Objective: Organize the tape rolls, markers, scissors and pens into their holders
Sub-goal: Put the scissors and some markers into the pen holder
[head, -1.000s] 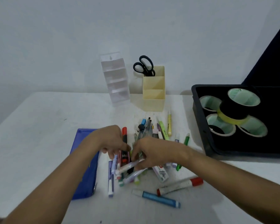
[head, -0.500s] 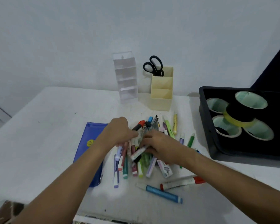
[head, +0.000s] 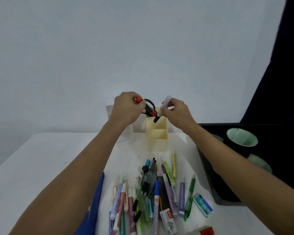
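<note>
My left hand (head: 126,108) grips a black marker with a red cap (head: 148,108), tilted down over the cream pen holder (head: 157,133). My right hand (head: 176,111) pinches a pale clear-capped marker (head: 163,106) whose dark tip dips into the holder's back compartment. Black scissors (head: 150,103) stand in the holder, mostly hidden behind my left hand. A heap of pens and markers (head: 153,189) lies on the white table below my arms. Tape rolls (head: 242,139) sit in a black tray (head: 209,168) at the right.
A clear tiered holder (head: 109,107) stands behind my left hand, largely hidden. A blue pouch (head: 92,209) lies under my left forearm. Erasers (head: 203,205) rest at the heap's right edge. A dark panel (head: 282,65) rises at the right.
Both hands left the heap and rose to the cream holder, each carrying a marker. The camera moved closer and tilted up.
</note>
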